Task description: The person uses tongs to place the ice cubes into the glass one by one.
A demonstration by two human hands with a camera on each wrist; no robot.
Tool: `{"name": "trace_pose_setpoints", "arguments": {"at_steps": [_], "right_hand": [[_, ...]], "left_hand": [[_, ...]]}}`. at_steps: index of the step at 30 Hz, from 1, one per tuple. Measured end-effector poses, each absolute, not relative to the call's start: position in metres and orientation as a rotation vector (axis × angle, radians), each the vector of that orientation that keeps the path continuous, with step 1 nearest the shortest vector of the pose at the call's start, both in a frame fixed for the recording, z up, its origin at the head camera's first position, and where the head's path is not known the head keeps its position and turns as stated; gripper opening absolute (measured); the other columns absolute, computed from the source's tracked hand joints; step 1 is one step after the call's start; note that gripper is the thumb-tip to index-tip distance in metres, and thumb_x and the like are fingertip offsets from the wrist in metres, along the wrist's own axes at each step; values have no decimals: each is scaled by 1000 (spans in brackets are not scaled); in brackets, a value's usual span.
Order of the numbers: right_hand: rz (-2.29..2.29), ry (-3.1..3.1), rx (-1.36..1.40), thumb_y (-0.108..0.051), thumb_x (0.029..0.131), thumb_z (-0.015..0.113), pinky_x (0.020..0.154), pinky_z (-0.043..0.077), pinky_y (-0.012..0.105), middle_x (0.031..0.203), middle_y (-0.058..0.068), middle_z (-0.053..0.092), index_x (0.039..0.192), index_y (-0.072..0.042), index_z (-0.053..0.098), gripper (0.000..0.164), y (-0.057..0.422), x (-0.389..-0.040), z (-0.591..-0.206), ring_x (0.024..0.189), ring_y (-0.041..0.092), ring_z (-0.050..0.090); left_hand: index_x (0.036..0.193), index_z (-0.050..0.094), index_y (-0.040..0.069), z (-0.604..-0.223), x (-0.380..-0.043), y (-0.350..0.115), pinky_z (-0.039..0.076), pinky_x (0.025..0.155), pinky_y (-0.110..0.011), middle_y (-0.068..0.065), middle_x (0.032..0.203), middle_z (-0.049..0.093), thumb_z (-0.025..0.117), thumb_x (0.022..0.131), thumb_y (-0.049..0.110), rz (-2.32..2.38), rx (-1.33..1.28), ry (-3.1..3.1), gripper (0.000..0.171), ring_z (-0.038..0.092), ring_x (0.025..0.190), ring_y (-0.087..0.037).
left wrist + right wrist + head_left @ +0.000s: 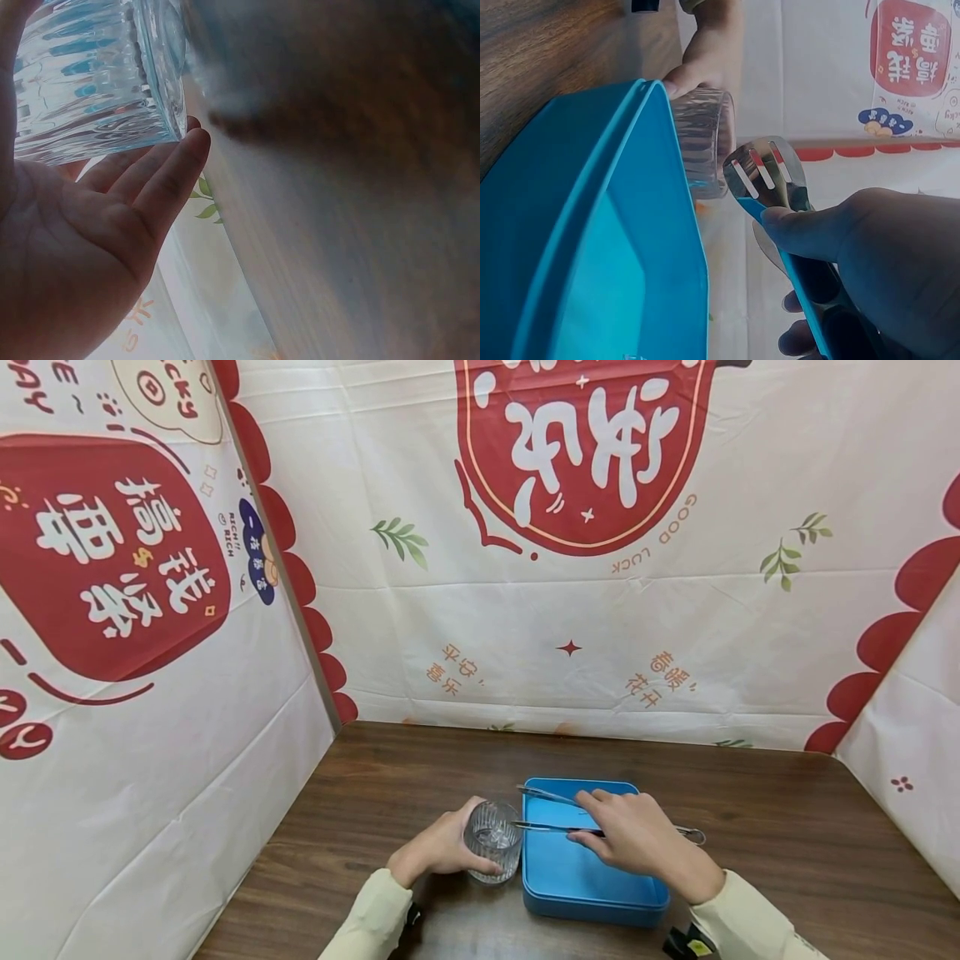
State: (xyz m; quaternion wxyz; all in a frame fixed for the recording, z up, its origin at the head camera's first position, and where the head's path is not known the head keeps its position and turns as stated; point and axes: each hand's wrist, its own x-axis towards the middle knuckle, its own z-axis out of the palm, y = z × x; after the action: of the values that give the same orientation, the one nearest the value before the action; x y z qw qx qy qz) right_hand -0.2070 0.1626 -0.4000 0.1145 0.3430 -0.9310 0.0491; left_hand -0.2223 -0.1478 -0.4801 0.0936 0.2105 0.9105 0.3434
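A clear ribbed glass stands at the left side of a blue rectangular box. My left hand grips the glass, thumb on the near side and fingers around the far side. Over the box, my right hand holds metal tongs with their arms spread apart. The slotted tong head shows in the right wrist view, close to the glass mouth; nothing is visible between the tips. Inside the box, a small clear piece shows at the frame's bottom edge.
Both things are on a dark wooden table. Printed cloth walls close off its back and sides. A dark band with a yellow mark sits at my right wrist.
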Motion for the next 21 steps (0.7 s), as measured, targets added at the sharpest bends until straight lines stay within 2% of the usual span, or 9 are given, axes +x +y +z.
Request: {"name": "trace_pose_setpoints", "arguments": {"at_steps": [8, 21], "right_hand": [[150, -2711, 999, -49, 88, 69, 46, 40, 23, 89, 2, 71, 114, -10, 66, 47, 167, -206, -401, 58, 10, 59], [146, -2713, 987, -48, 88, 70, 45, 40, 23, 90, 3, 72, 112, -10, 67, 45, 174, -206, -403, 58, 10, 60]], "left_hand": [[134, 44, 24, -481, -223, -148, 50, 82, -31, 3, 108, 64, 89, 66, 48, 1031, 625, 2698, 85, 60, 94, -9], [135, 44, 23, -481, -221, -147, 50, 82, -31, 2, 108, 65, 90, 67, 48, 1047, 611, 2690, 86, 60, 93, -9]]}}
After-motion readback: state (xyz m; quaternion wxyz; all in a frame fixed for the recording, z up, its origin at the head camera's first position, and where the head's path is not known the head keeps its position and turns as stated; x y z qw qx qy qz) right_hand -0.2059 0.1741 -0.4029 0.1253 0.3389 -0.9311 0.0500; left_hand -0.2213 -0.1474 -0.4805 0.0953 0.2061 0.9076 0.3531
